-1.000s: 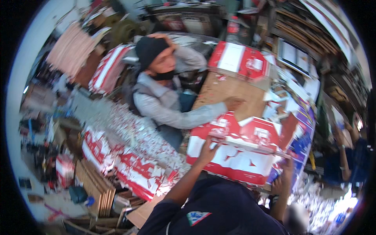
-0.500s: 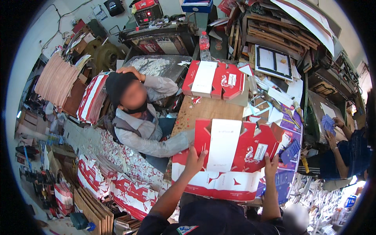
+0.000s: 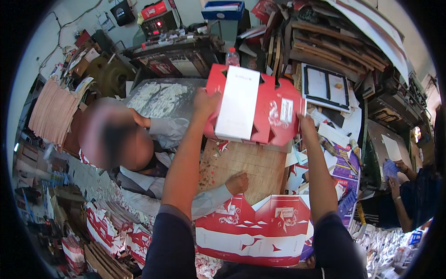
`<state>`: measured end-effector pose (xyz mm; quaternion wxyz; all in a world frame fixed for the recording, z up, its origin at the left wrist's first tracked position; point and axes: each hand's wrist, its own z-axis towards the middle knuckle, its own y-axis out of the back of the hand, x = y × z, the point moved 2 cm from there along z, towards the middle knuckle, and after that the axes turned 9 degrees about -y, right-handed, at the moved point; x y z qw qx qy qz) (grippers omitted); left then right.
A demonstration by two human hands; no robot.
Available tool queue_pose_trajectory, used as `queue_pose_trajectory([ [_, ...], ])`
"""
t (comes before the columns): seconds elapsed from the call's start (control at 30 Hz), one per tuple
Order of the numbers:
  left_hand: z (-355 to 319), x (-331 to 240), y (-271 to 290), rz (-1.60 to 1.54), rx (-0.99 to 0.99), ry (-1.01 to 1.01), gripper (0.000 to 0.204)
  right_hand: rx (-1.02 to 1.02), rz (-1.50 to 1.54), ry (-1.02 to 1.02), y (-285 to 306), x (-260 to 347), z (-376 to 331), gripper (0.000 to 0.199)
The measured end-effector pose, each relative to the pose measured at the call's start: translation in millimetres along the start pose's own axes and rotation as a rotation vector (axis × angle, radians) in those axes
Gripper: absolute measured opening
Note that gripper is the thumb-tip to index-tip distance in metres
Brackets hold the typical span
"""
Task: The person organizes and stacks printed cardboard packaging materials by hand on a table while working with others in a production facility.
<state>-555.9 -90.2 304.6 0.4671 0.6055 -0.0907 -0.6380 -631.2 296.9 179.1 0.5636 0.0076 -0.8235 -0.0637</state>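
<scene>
My two arms reach out over the wooden table to a stack of red and white die-cut carton blanks point(image 3: 238, 103) at its far side. My left hand point(image 3: 206, 103) is closed on the left edge of the blanks. At their right edge, my right hand point(image 3: 305, 126) pinches the border. How many blanks lie between my fingers I cannot tell. Nearer to me lies a printed red and white carton sheet point(image 3: 253, 228), with small cut-outs and loose scraps on it.
A co-worker sits at the left, one fist point(image 3: 238, 182) resting on the wooden tabletop point(image 3: 241, 162). A plastic bottle point(image 3: 232, 56) stands behind the blanks. Paper scraps and purple printed sheets point(image 3: 344, 158) lie at the right. Another person's hands point(image 3: 395, 174) hold purple pieces farther right.
My hands have moved forward from the near sheet to the far stack, carrying the cut red and white blank there. The co-worker's fist now shows on the table.
</scene>
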Motion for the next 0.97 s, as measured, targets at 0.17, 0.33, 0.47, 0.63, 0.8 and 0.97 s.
queue_pose_trajectory([
  [0.17,-8,47,-52,0.262,0.148,-0.335,0.086,-0.09,-0.183,-0.043,-6,-31,87,0.052],
  [0.33,-70,141,-63,0.465,0.517,-0.219,0.089,-0.039,-0.359,-0.056,-38,-46,73,0.056],
  [0.47,-61,139,-77,0.469,0.578,-0.163,0.083,-0.13,-0.574,0.067,-13,-48,71,0.061],
  [0.63,-53,160,-64,0.446,0.415,-0.177,0.066,0.064,-0.632,0.103,-45,-37,25,0.072],
  [0.8,-42,124,-73,0.445,0.414,-0.108,0.074,0.039,-0.46,0.186,-27,-45,56,0.068],
  [0.97,-117,71,-42,0.347,0.207,-0.263,0.098,-0.098,-0.245,0.316,-5,-73,-30,0.077],
])
